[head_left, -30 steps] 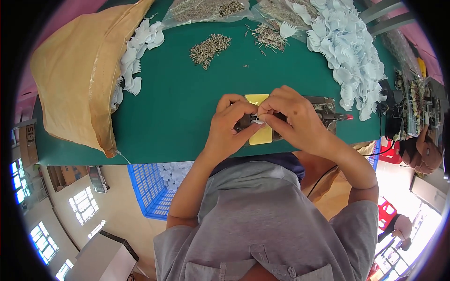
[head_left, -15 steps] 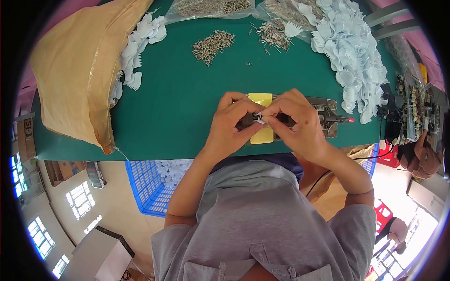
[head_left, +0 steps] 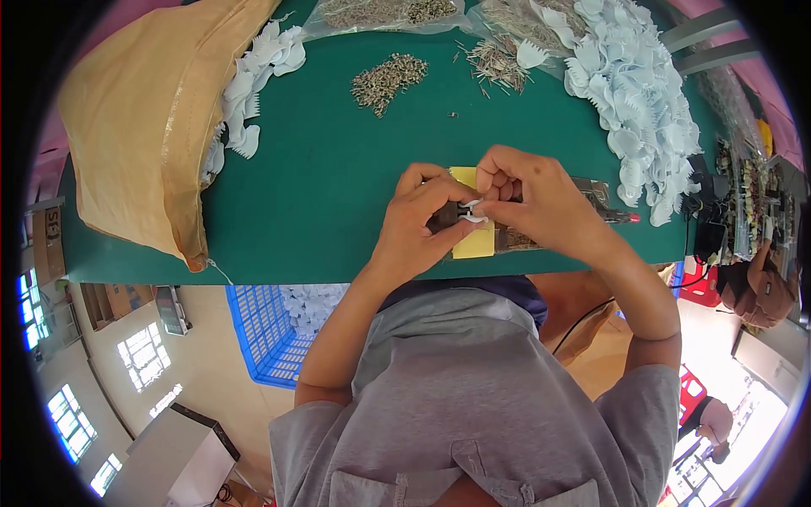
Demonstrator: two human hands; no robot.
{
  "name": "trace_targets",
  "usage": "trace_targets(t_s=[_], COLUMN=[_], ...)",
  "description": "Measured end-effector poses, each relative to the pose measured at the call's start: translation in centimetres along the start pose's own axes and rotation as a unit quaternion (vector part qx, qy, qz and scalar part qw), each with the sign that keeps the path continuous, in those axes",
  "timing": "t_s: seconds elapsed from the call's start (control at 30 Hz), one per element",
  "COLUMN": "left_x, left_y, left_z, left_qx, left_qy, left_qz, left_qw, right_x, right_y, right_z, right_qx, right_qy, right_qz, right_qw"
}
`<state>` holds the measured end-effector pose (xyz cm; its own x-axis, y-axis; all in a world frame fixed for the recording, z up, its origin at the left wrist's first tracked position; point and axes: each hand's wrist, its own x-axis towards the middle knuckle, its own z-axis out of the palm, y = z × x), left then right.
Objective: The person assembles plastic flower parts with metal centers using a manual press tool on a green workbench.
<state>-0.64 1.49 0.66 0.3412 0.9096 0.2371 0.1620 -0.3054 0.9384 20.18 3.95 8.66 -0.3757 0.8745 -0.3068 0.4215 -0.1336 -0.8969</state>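
My left hand point(head_left: 411, 221) pinches a small white plastic hair claw clip point(head_left: 476, 217) between thumb and index finger, above a metal fixture point(head_left: 513, 240) at the table's near edge. Yellow tape or card point(head_left: 473, 246) wraps the fixture under the clip. My right hand point(head_left: 545, 203) is closed just right of the clip, its thumb against the white plastic and its fingers curled; whatever its fingertips pinch is too small or hidden to see. The right forearm and hand cover part of the fixture, whose red tip point(head_left: 634, 218) shows on the right.
White toothed clip halves point(head_left: 638, 110) heap at the right; more spill from a tan sack point(head_left: 139, 135) at left. Farther back lie small metal springs point(head_left: 389, 82), thin metal pins point(head_left: 500, 68) and clear bags point(head_left: 380, 14). A blue basket point(head_left: 266, 338) stands below the green table point(head_left: 304, 177).
My right hand has lifted and turned slightly, its fingers curling away from the fixture while the thumb stays by the clip. My left hand keeps its hold almost unmoved.
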Motion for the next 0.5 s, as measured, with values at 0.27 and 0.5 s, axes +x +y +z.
trace_targets(t_s=[0.27, 0.5], left_x=[1.1, 1.0], left_y=[0.2, -0.3], left_z=[0.0, 0.2], left_qx=[0.013, -0.001], left_qy=[-0.038, -0.011], left_qz=[0.007, 0.033], left_qw=[0.999, 0.999], right_x=[1.4, -4.1], right_y=[-0.4, 2.0], right_z=[-0.8, -3.0], right_qx=[-0.104, -0.011], right_qy=[-0.05, 0.178], right_qz=[-0.01, -0.112], right_qw=[0.993, 0.977])
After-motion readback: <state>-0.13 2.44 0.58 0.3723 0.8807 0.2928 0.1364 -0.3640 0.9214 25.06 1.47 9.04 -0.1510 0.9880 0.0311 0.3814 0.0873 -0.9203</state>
